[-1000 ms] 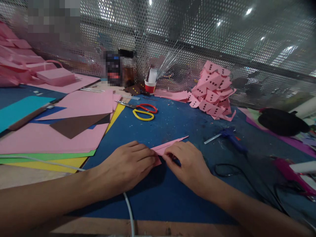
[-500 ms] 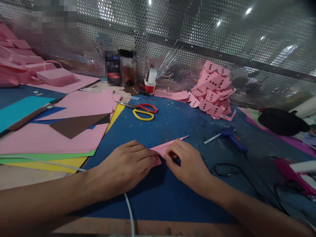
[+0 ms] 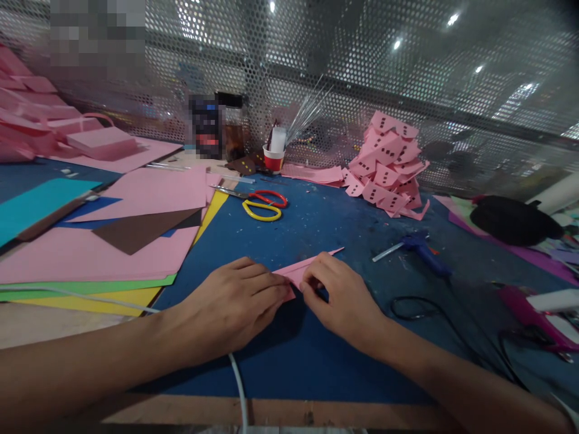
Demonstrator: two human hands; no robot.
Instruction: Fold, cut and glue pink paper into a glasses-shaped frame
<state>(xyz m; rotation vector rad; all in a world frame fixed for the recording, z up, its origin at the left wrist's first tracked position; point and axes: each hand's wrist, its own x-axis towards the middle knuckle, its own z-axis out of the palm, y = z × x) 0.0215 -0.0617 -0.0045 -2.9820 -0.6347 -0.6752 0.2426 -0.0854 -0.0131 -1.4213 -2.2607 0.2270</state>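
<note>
A folded piece of pink paper (image 3: pixel 296 272) lies on the blue tabletop between my hands, its narrow tip pointing away to the right. My left hand (image 3: pixel 237 304) covers its left end, fingers together and pressing down on it. With thumb and forefinger bent into a pinch, my right hand (image 3: pixel 339 298) grips the paper's near edge. Both sets of fingertips partly hide the fold. Beyond the hands rest scissors (image 3: pixel 262 205) with one red and one yellow handle.
Stacked coloured sheets (image 3: pixel 136 247) spread at left. A blue glue gun (image 3: pixel 423 250) with a black cord lies at right, near a magenta tool (image 3: pixel 534 316). Pink cut-outs with dark squares (image 3: pixel 384 166) are piled behind. A white cable (image 3: pixel 237 380) runs under my left arm.
Both hands keep almost the same position on the pink paper. The view has shifted very slightly; nothing was let go or picked up.
</note>
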